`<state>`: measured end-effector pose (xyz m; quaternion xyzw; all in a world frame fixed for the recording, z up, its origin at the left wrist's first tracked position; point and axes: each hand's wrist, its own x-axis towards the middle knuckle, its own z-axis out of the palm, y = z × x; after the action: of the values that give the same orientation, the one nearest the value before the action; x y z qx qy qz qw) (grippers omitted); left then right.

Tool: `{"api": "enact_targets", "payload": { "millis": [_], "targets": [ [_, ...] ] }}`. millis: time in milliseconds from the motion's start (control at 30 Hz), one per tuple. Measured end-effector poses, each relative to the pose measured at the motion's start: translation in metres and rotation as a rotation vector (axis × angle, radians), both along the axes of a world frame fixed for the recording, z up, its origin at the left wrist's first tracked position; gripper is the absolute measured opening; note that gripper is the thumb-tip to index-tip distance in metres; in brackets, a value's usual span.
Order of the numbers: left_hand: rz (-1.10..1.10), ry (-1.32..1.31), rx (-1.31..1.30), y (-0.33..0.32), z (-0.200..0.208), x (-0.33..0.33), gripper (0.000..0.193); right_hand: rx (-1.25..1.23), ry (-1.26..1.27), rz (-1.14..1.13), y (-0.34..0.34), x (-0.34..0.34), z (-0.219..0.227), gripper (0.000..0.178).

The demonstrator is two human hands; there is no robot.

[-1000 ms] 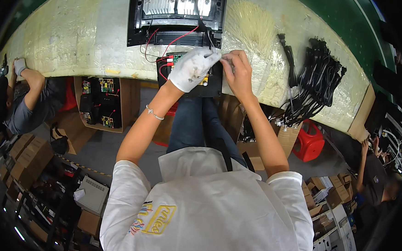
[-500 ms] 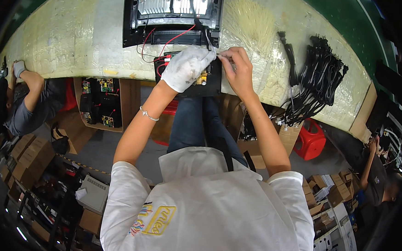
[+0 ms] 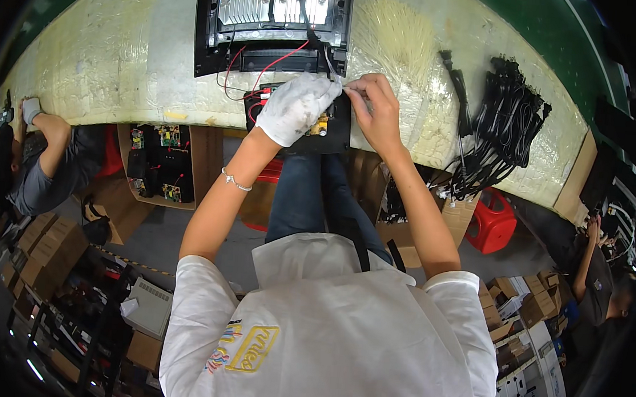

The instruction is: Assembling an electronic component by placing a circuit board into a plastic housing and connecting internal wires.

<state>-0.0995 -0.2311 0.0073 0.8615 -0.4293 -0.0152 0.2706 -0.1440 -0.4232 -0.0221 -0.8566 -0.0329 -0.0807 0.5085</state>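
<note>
My left hand (image 3: pixel 298 110), in a smudged white glove, is closed over a black panel (image 3: pixel 341 131) that carries a circuit board (image 3: pixel 318 128). What its fingers grip is hidden by the glove. Pale thin strands (image 3: pixel 332 62) run from a black cord down to those fingertips. Bare and close by, my right hand (image 3: pixel 376 107) pinches thumb and forefinger together at the glove's tips, on a tiny pale end that looks like a cable tie. Red wires (image 3: pixel 279 59) link the board side with a black housing (image 3: pixel 270 32) with silvery metal plates inside.
Beyond my right hand lie a heap of pale cable ties (image 3: pixel 395 39) and a bundle of black power cords (image 3: pixel 501 115). Below the bench are a carton of circuit boards (image 3: pixel 194 169) and a red stool (image 3: pixel 491 221). Other people sit at far left and right.
My hands stay in nearly the same place, with the left one shifted very slightly. The person at far right has moved a little.
</note>
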Motion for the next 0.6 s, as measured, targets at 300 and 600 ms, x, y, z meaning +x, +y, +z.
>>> {"api": "enact_targets", "payload": {
  "millis": [300, 600],
  "targets": [
    [0.023, -0.009, 0.023, -0.006, 0.005, -0.001, 0.046, 0.019, 0.006, -0.002, -0.001, 0.000, 0.000, 0.010],
    [0.043, -0.043, -0.118, -0.015, -0.003, -0.002, 0.043, -0.233, -0.159, 0.099, -0.006, 0.008, 0.026, 0.015]
  ]
}}
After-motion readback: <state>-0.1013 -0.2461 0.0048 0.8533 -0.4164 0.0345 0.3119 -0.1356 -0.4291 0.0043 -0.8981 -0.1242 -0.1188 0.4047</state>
